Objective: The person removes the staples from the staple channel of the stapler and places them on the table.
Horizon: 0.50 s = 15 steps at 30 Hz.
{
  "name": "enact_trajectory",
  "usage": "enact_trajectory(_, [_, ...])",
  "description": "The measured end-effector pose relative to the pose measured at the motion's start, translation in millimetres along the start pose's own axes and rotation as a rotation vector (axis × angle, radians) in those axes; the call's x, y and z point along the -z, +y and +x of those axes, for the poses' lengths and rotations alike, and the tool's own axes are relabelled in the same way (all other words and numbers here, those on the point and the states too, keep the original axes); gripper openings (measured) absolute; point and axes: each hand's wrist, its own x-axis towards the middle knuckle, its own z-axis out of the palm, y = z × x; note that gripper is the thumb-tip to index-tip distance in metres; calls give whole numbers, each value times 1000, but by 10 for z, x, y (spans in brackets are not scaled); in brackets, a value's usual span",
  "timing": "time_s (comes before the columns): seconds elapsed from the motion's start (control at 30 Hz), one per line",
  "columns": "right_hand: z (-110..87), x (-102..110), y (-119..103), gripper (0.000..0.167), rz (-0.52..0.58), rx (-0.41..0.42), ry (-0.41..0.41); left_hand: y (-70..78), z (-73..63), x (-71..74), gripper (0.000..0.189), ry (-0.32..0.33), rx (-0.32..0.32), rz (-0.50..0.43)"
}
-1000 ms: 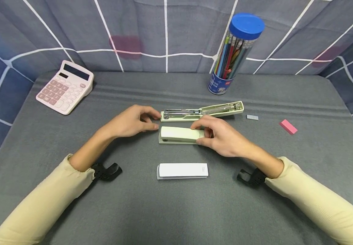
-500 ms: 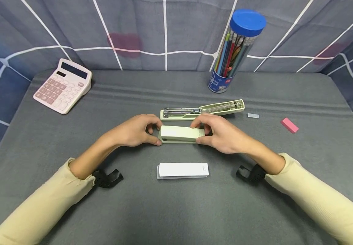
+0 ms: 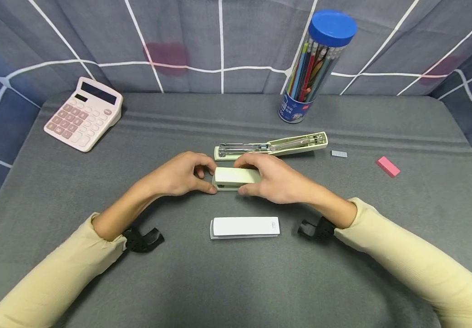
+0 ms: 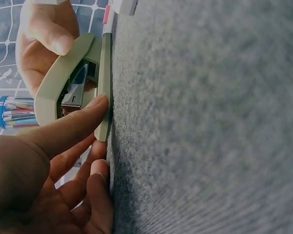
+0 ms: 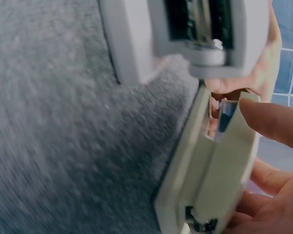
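A pale green stapler (image 3: 236, 174) lies across the middle of the grey table. My left hand (image 3: 180, 174) pinches the front end of its base, with a finger and thumb on opposite sides. My right hand (image 3: 278, 178) holds the upper arm from both sides, covering the rear part in the head view. In the left wrist view, the stapler's upper arm (image 4: 48, 92) stands apart from the base at the front, with metal showing inside. Just behind it lies a second green stapler (image 3: 244, 149), its cover swung back to expose the metal staple channel. Nearer me is a white stapler (image 3: 245, 227).
A short strip of staples (image 3: 339, 154) and a pink block (image 3: 388, 166) lie to the right. At the back stands a blue-lidded tub of pencils (image 3: 307, 68). A pink calculator (image 3: 84, 114) sits at the back left, before a grid-patterned cloth (image 3: 195, 27).
My left hand has come right and taken hold of the green stapler's front end. Then my right hand has slid left along its upper arm, towards the middle.
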Motion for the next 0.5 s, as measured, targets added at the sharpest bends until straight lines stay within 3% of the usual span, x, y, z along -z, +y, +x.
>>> enact_trajectory(0.23, [19,-85,-16,37,-65,-53,37,-1,5,-4,26,1,-18,17])
enact_trajectory(0.5, [52,-150,-10,32,-5,-99,76,-3,26,9,26,-5,-15,31])
